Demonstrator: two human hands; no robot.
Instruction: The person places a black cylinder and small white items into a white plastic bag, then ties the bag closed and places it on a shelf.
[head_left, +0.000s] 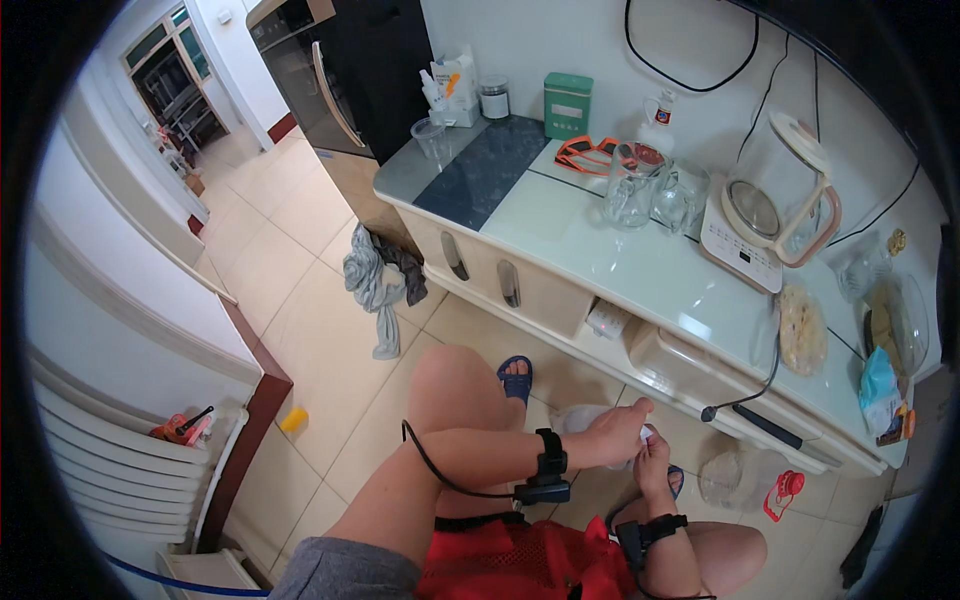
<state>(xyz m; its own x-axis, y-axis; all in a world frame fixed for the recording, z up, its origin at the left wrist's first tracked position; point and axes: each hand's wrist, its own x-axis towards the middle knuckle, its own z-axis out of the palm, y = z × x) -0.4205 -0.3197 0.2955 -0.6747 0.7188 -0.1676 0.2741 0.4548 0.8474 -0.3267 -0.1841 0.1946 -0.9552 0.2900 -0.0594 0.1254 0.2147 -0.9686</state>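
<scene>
My left hand (609, 436) and my right hand (652, 463) meet in front of my knees, low above the tiled floor. Between their fingers a small white piece (646, 433) shows, thin like film or paper. Most of it is hidden by the fingers. Below and behind my left hand is a pale translucent plastic bag or container (576, 418), largely covered by the hand. Whether the white piece belongs to it, I cannot tell. A large clear plastic bottle (739, 480) with a red cap and handle (784, 491) lies on the floor to the right.
A long low cabinet (551, 281) runs ahead, bearing a glass kettle (776, 187), glass jugs (634, 187), a green tin (568, 106) and a bagged food item (802, 330). A plug (709, 413) dangles over its front. Grey cloths (373, 274) and a yellow object (294, 419) lie on the floor.
</scene>
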